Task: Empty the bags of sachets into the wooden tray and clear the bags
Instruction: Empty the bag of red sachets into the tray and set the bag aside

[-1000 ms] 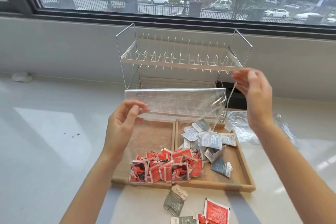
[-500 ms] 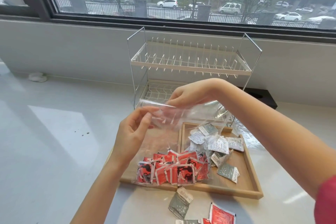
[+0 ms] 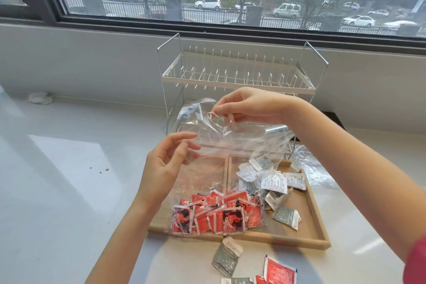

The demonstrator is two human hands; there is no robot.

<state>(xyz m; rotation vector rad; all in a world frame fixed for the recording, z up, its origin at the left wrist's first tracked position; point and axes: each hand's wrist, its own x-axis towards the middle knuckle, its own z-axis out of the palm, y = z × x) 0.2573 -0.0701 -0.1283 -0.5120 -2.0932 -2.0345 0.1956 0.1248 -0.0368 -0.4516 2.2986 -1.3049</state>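
I observed the right hand (image 3: 251,105) pinching the top edge of the clear bag (image 3: 221,145), the left hand (image 3: 164,166) open and just beside it with fingers loosely spread, and the bag's red sachets (image 3: 216,212) resting in the tray (image 3: 315,205) below both hands.

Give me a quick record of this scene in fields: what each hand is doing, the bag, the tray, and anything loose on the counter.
right hand: pinching the top edge of the clear bag, lifted above the tray
left hand: open, fingers spread, beside the bag's left edge; contact unclear
red sachets: bunched in the bag's bottom, over the tray's front
wooden tray: two compartments; grey and white sachets loose in the right one
counter: grey sachet and red sachet outside the tray
empty bag: right of tray
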